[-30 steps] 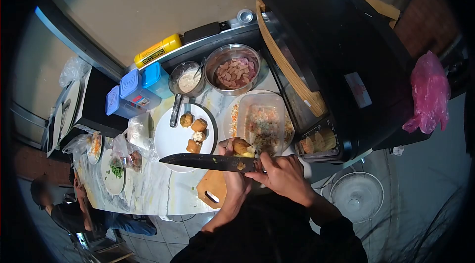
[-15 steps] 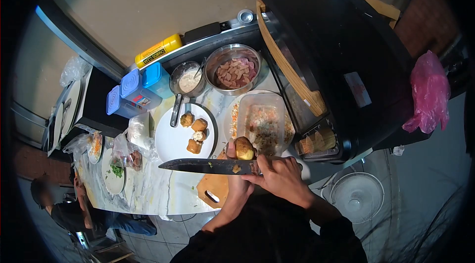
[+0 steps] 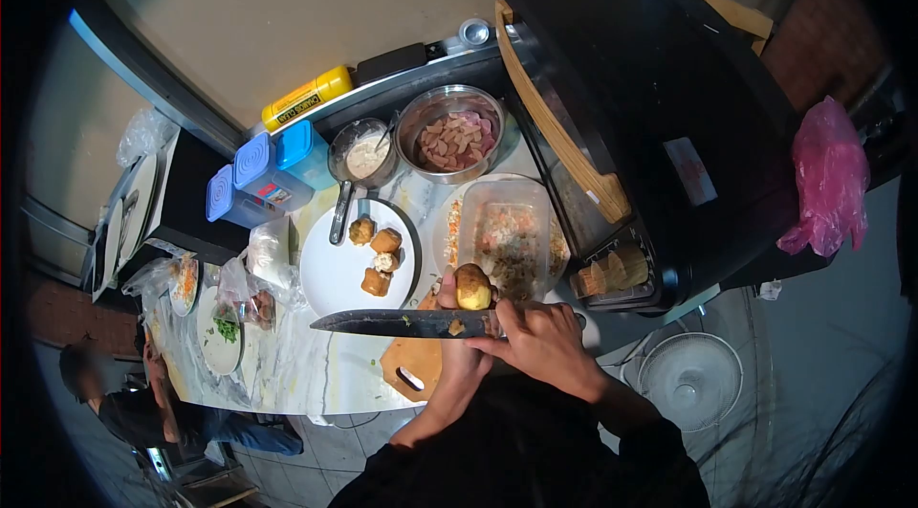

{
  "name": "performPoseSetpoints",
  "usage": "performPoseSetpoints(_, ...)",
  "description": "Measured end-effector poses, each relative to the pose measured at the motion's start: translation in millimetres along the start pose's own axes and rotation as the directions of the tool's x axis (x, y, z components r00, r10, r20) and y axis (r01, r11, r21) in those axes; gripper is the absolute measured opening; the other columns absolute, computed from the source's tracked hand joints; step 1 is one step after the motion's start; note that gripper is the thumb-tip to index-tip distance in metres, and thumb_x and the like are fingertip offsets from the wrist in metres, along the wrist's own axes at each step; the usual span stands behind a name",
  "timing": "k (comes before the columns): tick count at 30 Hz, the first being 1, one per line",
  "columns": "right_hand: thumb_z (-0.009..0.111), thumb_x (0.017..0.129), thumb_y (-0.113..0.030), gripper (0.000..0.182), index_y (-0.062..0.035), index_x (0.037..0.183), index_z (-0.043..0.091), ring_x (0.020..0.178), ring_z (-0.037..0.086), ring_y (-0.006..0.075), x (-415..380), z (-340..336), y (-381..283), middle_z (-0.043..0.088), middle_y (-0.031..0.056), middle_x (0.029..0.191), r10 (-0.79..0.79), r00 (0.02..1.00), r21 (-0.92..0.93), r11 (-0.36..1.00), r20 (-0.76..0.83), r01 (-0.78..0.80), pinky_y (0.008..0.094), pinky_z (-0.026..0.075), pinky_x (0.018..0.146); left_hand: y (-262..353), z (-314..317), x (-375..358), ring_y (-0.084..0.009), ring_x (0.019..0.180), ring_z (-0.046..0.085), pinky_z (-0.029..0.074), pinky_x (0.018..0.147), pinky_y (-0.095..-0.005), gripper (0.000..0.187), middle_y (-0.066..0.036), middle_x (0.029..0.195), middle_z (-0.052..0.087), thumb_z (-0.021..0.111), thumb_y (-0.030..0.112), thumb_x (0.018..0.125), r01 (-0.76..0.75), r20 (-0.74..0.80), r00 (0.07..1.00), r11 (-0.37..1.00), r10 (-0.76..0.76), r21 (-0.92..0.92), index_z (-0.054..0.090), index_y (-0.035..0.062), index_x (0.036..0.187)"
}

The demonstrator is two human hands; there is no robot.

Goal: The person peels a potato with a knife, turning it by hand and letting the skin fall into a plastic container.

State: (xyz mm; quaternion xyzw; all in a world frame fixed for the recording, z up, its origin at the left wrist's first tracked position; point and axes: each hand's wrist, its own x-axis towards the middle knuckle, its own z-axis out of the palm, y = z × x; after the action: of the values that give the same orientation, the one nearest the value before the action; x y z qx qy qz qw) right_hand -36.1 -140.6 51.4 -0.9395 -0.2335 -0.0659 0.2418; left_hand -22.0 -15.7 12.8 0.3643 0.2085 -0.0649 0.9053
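My left hand is closed around a partly peeled potato, brown on top with yellow flesh showing below. In my right hand is a large knife, its dark blade lying level and pointing left. The blade crosses in front of my left hand, just below the potato, with small peel scraps stuck to it. Right behind the potato stands a clear plastic container with dark peelings and other scraps inside. A wooden cutting board lies partly under my left hand.
A white plate with several brown pieces sits left of the container. Behind are a steel bowl of cut meat and a pan of white mixture. A black oven-like appliance stands right. A person is at far left.
The knife has slid very slightly to the right. My hands and the potato hold nearly the same place.
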Motion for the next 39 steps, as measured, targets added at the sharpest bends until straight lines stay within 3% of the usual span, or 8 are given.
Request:
performPoseSetpoints(7,0.061,0.083,-0.055,0.055,-0.0010,0.090,0.057,0.047,0.061,0.0257,2,4,3,0.058,0.0080,0.055,-0.026,0.998,0.000,1.000,-0.053,0.027,0.0376,0.046,0.042,-2,-7,2,-0.0168,0.071,0.060,0.050,0.063,-0.0294,0.044,-0.007,0.081,0.059,0.052,0.053,0.090,0.015,0.041,0.999,0.999,-0.014,-0.034,0.055,0.0092,0.098)
performPoseSetpoints(21,0.067,0.078,-0.055,0.053,-0.0032,0.088,0.057,0.051,0.061,0.0263,2,9,0,0.059,0.0082,0.060,0.041,0.999,-0.027,0.999,-0.014,-0.042,0.0364,0.047,0.046,-2,-3,2,-0.0130,0.060,0.054,0.044,0.053,-0.0261,0.036,-0.002,0.073,0.054,0.038,0.044,0.099,-0.091,0.006,0.996,0.996,0.092,-0.012,0.051,0.0120,0.092)
performPoseSetpoints(26,0.066,0.078,-0.056,0.053,-0.0046,0.086,0.058,0.049,0.060,0.0243,3,10,-1,0.058,0.0069,0.058,0.006,0.991,0.028,1.000,-0.131,-0.002,0.0354,0.046,0.045,-3,-10,4,-0.0119,0.064,0.053,0.044,0.053,-0.0259,0.035,-0.002,0.076,0.053,0.038,0.045,0.099,-0.104,0.056,0.993,0.995,0.103,0.010,0.050,0.0119,0.094)
performPoseSetpoints(33,0.066,0.078,-0.056,0.053,-0.0048,0.085,0.057,0.049,0.061,0.0229,4,9,0,0.058,0.0059,0.058,-0.010,0.994,-0.020,1.000,-0.109,0.008,0.0351,0.046,0.044,-8,-15,6,-0.0112,0.067,0.053,0.045,0.058,-0.0258,0.031,-0.001,0.078,0.052,0.041,0.040,0.099,-0.149,0.099,0.984,0.989,0.147,0.010,0.049,0.0109,0.093)
performPoseSetpoints(36,0.066,0.078,-0.056,0.052,-0.0055,0.084,0.057,0.048,0.060,0.0230,5,5,0,0.058,0.0052,0.056,-0.012,0.998,-0.031,0.999,-0.067,0.010,0.0351,0.046,0.044,-11,-13,6,-0.0109,0.068,0.054,0.045,0.058,-0.0255,0.029,0.000,0.079,0.052,0.043,0.038,0.099,-0.166,0.036,0.986,0.986,0.165,0.018,0.050,0.0110,0.094)
performPoseSetpoints(39,0.065,0.079,-0.055,0.050,-0.0059,0.082,0.056,0.046,0.060,0.0241,7,4,4,0.057,0.0051,0.054,-0.050,0.991,-0.043,0.998,-0.123,0.045,0.0355,0.046,0.043,-5,-10,0,-0.0104,0.069,0.054,0.045,0.058,-0.0257,0.029,0.000,0.079,0.052,0.043,0.039,0.099,-0.128,-0.003,0.992,0.991,0.128,0.044,0.050,0.0110,0.096)
